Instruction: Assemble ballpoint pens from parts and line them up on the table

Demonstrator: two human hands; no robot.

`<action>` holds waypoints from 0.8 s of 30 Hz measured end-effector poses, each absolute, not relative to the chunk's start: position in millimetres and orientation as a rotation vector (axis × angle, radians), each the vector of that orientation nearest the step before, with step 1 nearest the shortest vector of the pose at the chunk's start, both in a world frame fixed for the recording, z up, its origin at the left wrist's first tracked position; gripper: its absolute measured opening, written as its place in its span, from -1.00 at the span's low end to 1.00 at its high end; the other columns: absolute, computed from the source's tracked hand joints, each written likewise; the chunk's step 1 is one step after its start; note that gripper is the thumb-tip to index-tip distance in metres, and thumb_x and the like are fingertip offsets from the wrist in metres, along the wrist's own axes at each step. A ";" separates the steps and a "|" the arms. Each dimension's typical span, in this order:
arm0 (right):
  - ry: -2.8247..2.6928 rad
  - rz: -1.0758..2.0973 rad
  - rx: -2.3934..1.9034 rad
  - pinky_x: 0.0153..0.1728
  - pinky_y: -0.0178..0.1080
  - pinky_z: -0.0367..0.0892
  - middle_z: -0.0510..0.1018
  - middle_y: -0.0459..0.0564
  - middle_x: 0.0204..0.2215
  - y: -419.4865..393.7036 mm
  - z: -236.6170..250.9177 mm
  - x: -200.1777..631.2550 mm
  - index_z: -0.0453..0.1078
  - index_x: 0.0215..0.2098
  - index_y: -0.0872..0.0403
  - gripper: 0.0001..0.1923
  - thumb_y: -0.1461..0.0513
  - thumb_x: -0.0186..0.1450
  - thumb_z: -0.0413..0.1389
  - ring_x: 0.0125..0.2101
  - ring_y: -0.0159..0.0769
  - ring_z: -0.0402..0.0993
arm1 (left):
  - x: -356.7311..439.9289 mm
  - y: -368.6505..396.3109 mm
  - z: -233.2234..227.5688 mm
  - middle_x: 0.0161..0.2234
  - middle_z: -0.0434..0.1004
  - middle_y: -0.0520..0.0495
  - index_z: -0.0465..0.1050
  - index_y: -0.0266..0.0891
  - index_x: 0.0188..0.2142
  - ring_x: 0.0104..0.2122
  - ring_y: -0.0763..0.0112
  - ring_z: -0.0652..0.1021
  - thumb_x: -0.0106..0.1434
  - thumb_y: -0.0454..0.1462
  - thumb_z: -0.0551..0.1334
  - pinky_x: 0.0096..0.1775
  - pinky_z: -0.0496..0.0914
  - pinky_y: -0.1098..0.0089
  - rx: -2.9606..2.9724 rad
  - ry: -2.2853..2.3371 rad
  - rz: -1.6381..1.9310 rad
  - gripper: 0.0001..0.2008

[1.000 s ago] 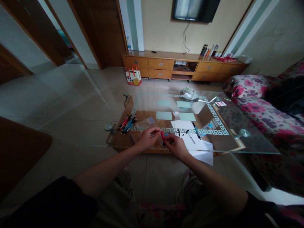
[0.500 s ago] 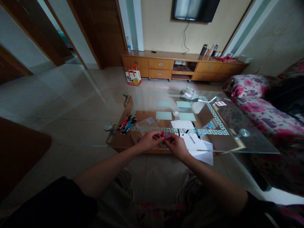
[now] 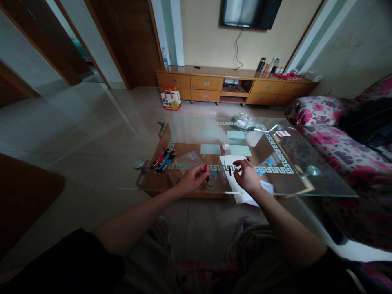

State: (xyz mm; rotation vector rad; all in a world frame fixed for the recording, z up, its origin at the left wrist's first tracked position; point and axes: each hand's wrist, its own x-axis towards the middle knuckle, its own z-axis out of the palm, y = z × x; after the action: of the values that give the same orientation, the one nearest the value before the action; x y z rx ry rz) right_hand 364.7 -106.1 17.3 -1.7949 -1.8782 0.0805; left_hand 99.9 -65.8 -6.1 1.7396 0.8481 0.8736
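Red pen stands pinched in the left hand, over the glass surface; whether the curled right hand grips anything, I can't tell. Work looks partway: one black piece lies loose between the hands, other pens bunched left of them.

A slim red pen is gripped in the fingers of the left hand, near the close edge of the surface. It stands nearly upright, its red end up, with a dark lower end leaning slightly right; the fingers hide part of its middle. Near the right hand, a short, dark cylindrical piece lies on white paper, pointing roughly away from the person. A second small black piece shows by the right fingers, mostly hidden; whether they touch it is unclear.
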 end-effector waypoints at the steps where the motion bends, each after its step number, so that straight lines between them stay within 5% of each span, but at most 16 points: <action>1: -1.904 0.050 -1.821 -0.04 -0.13 0.30 0.52 0.12 -0.17 -105.9 15.8 367.2 0.46 -0.09 0.10 -0.70 0.34 0.23 0.06 -0.14 -0.11 0.40 | 100.3 -65.7 -6.6 -0.28 0.59 -0.09 0.46 -0.24 -0.22 -0.28 0.35 0.59 0.33 -0.08 0.21 -0.20 0.49 0.37 1.725 0.843 0.883 -0.74; 24: -2.082 0.015 -1.991 0.01 -0.07 0.20 0.36 0.13 -0.01 -106.8 6.7 358.2 0.43 0.03 0.03 -0.66 0.20 0.30 0.08 -0.03 -0.02 0.24 | 99.6 -66.5 -9.3 -0.23 0.51 -0.04 0.34 -0.22 -0.16 -0.27 0.37 0.57 0.35 -0.06 0.18 -0.18 0.51 0.32 1.492 0.718 0.847 -0.73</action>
State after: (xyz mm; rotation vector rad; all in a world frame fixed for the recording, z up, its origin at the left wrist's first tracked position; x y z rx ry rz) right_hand 358.2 -106.8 6.7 -1.9914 -2.0823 0.0147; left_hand 99.6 -66.5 -9.3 1.4925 0.7179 0.8473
